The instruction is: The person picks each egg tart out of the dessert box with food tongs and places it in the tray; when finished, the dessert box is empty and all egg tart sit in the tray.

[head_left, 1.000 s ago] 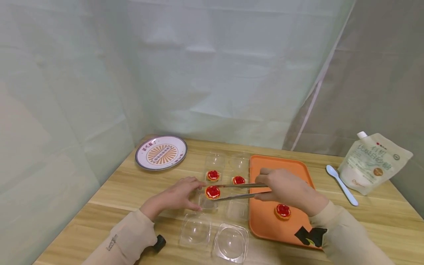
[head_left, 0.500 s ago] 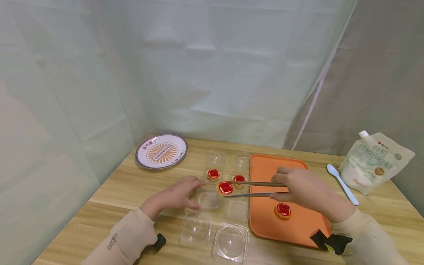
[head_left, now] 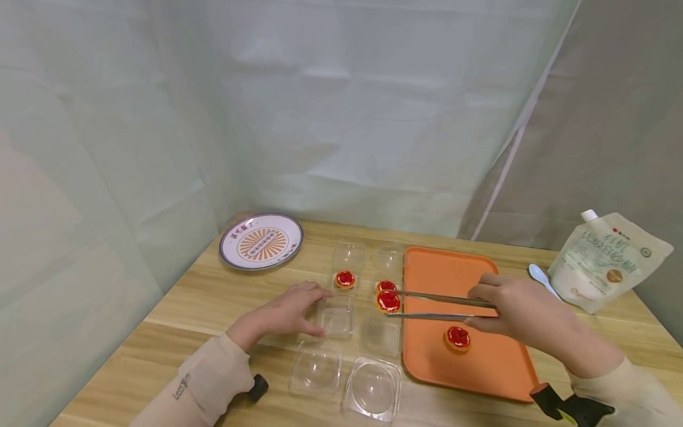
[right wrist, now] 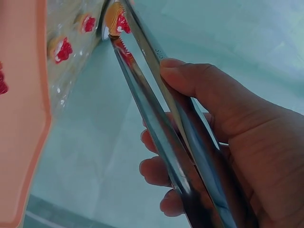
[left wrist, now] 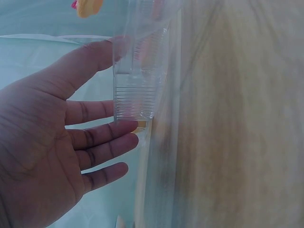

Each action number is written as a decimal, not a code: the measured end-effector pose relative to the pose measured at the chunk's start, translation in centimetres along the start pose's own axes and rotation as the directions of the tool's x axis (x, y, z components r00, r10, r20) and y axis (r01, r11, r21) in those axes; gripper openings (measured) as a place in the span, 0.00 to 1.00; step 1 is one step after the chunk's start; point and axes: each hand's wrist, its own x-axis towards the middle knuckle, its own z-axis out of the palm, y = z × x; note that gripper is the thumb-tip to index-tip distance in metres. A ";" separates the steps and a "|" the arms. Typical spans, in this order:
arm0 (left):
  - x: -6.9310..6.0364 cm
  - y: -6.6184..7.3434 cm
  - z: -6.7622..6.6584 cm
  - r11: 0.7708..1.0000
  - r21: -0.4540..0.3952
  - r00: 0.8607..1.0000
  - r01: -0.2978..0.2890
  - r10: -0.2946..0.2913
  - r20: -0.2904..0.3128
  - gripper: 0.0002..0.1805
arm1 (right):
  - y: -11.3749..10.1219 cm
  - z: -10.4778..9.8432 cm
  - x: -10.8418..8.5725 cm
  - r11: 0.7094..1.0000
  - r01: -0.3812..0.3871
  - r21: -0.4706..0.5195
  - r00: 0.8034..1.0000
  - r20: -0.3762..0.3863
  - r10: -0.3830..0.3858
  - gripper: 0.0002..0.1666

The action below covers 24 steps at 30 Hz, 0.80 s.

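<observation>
My right hand grips metal tongs, whose tips hold a red-topped tart up near the tray's left edge. The thumb lies on one tong arm, with the fingers round the other side. My left hand rests beside a clear plastic box, its thumb and nearly straight fingers touching the side wall. No tart shows in that box. To its right lies another clear box. Farther back, one tart sits in a clear box, and a second tart is partly hidden by the held one.
An orange tray bears one tart. Two clear plastic containers stand near the front. A patterned plate is at the back left. At right are a blue spoon and a spouted pouch.
The tongs and tart have moved right, from over the box by my left hand to near the tray's left edge. My left hand stays put.
</observation>
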 end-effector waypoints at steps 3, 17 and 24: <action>0.0 0.1 -0.1 1.000 0.000 1.000 -0.004 0.004 -0.001 0.40 | 0.4 0.2 -0.8 1.000 0.000 -0.007 1.000 -0.030 0.000 0.15; 0.1 0.1 -0.1 0.999 -0.030 1.000 0.015 -0.015 0.020 0.41 | 1.2 0.8 -4.3 0.987 -0.154 -0.042 0.987 0.049 0.156 0.13; 0.0 0.0 -0.1 0.999 -0.045 0.999 0.020 -0.019 0.026 0.41 | 1.5 1.3 -5.3 0.984 -0.171 -0.053 0.983 0.051 0.174 0.14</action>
